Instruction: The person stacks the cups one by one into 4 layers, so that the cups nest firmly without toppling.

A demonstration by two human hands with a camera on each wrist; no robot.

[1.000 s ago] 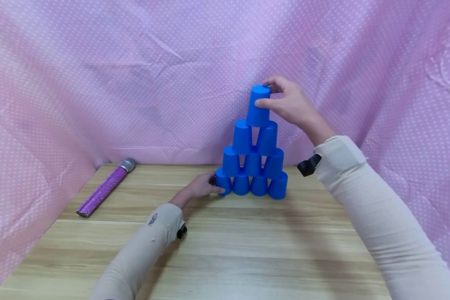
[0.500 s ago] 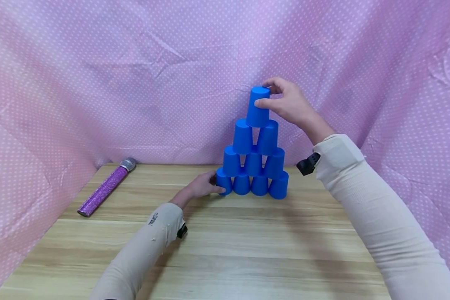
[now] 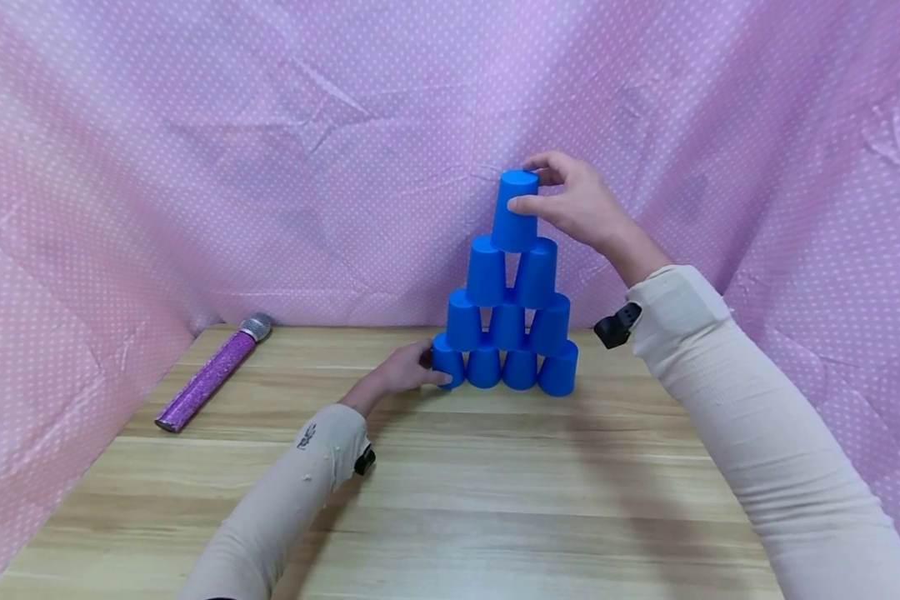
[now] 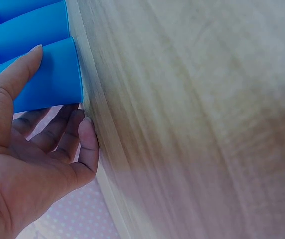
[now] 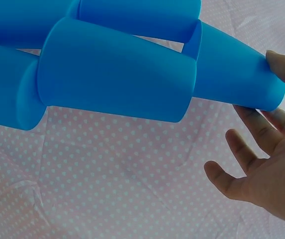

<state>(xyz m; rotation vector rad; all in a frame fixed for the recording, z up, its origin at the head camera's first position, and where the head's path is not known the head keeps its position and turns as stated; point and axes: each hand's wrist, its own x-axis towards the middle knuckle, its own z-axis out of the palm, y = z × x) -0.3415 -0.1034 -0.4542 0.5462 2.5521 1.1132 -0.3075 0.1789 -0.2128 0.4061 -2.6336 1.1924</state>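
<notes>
Blue cups, all upside down, form a pyramid four rows high in the head view. At its peak, my right hand [image 3: 581,204] pinches the top cup [image 3: 515,229], thumb in front and fingers behind. That cup overlaps the tops of the two cups below it. In the right wrist view the ring and little fingers [image 5: 227,181] stay off the cup. Low on the left, my left hand [image 3: 401,371] holds the bottom-row end cup [image 3: 452,357] from the side. Its thumb lies along the cup's wall in the left wrist view, the other fingers partly hidden behind it.
A microphone [image 3: 208,379] with a glittery purple handle lies at the left of the wooden table [image 3: 450,517]. Behind the table hangs a pink dotted cloth [image 3: 345,167], close to the back of the pyramid.
The top cup has shifted very slightly left over the row below, with my right hand on it. My left hand stays at the same end cup.
</notes>
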